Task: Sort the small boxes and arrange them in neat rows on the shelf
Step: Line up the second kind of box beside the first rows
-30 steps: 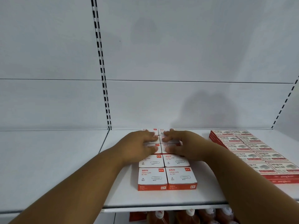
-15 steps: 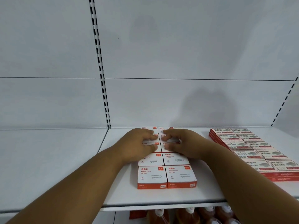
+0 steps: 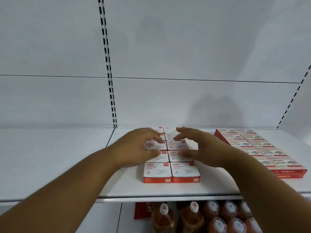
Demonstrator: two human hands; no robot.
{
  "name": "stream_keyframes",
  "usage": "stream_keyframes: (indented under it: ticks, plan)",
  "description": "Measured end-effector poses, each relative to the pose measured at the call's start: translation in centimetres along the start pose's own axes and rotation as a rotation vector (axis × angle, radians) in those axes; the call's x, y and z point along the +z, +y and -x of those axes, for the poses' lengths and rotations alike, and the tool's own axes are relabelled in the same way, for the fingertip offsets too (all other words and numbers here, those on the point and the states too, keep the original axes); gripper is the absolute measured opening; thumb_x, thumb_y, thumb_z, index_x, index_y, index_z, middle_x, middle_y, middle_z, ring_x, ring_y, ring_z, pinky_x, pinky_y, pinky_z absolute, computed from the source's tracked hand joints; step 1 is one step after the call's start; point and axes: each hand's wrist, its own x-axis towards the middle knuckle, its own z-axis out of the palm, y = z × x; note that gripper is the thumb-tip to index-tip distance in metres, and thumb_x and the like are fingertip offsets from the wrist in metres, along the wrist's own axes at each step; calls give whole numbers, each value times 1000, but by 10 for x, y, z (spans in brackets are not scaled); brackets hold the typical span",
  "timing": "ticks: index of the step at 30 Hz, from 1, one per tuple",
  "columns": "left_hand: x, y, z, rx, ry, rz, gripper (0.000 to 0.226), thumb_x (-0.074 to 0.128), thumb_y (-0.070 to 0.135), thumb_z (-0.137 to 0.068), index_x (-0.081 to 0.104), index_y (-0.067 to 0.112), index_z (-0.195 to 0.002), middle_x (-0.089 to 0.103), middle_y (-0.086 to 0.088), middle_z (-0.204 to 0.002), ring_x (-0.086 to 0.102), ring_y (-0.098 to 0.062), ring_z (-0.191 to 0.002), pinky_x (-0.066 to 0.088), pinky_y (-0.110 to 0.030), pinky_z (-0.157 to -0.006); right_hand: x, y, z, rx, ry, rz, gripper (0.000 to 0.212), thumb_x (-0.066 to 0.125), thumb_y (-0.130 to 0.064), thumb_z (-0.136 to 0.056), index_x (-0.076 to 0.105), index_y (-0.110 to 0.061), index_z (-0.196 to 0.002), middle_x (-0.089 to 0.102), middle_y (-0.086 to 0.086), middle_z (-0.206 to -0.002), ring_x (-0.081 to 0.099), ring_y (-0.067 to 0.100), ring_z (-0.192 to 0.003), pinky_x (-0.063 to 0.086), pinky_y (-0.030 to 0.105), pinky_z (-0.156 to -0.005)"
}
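Boxes: we count two columns of white-and-orange paper-clip boxes (image 3: 171, 158) lying flat on the white shelf (image 3: 168, 190), sides touching, running from near the front edge back to the rear panel.
Front pair: left front box (image 3: 157, 172) and right front box (image 3: 185, 171) sit flush, orange faces toward us, uncovered.
Left hand (image 3: 138, 148): we see it over the left column's middle boxes, fingers bent and spread; blur keeps us from telling whether it grips a box or only rests there.
Right hand (image 3: 200, 147): over the right column, fingers loosely spread and extended, thumb low against a box edge; we see nothing clasped.
Neighbouring stock: red-and-white boxes (image 3: 262, 148) in two stacked rows on the same shelf, well apart to the right.
Upright: slotted black-and-white rail (image 3: 107, 64) on the rear panel, left of the boxes.
Below: capped bottles (image 3: 210, 216) of reddish liquid under the shelf.
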Motion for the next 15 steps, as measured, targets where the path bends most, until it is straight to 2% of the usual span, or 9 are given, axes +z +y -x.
stream_keyframes:
  ticks: [3,5,7,9,10,12,13,15]
  plan:
    - [2,-1,14,35,-45,-39,30,72,41,-84,69,36,-113,50,27,-130,38,9,-119,21,2,-90,0,3,10,16,-21,12,39,73,-43,-82,61,-45,-119,35,-28,-149,32,-6,-134,23,18,-107]
    - [5,-1,16,13,-15,-23,27,74,40,-83,71,34,-109,53,27,-127,39,11,-114,22,5,-86,2,1,12,28,-10,2,35,74,-41,-82,64,-43,-116,38,-27,-147,36,-2,-134,26,18,-104]
    - [6,3,15,3,13,-7,24,73,38,-84,72,32,-108,56,23,-126,42,8,-113,29,0,-92,4,-1,11,35,-3,-2,32,73,-40,-82,66,-40,-114,40,-25,-146,39,-2,-130,27,18,-102]
    - [7,7,17,-8,28,-23,24,70,37,-87,71,31,-110,57,18,-129,45,2,-118,35,-16,-101,6,-1,11,36,7,6,28,72,-40,-84,67,-40,-111,42,-24,-145,39,-2,-130,27,19,-103]
    - [8,9,20,-5,35,-47,27,67,38,-89,69,31,-114,55,16,-133,43,0,-122,34,-20,-103,7,0,13,34,26,4,26,70,-42,-85,67,-40,-110,42,-24,-145,39,-2,-132,28,20,-105]
    - [10,13,28,22,22,-77,39,59,47,-91,58,34,-129,45,18,-144,34,0,-132,28,-20,-109,7,-1,20,24,63,-7,30,66,-48,-86,64,-43,-115,39,-25,-147,36,-1,-136,28,25,-112]
    - [12,16,33,30,-18,-79,50,55,53,-91,48,37,-138,34,22,-151,25,1,-139,22,-21,-113,8,-3,25,15,53,-8,39,63,-53,-85,59,-44,-123,33,-27,-149,30,-3,-138,26,28,-115]
    - [17,18,42,41,-128,-136,74,48,65,-88,20,39,-152,4,27,-157,1,3,-145,6,-22,-120,13,-6,34,-15,-28,49,64,59,-60,-83,41,-43,-142,16,-30,-153,14,-8,-141,14,24,-118]
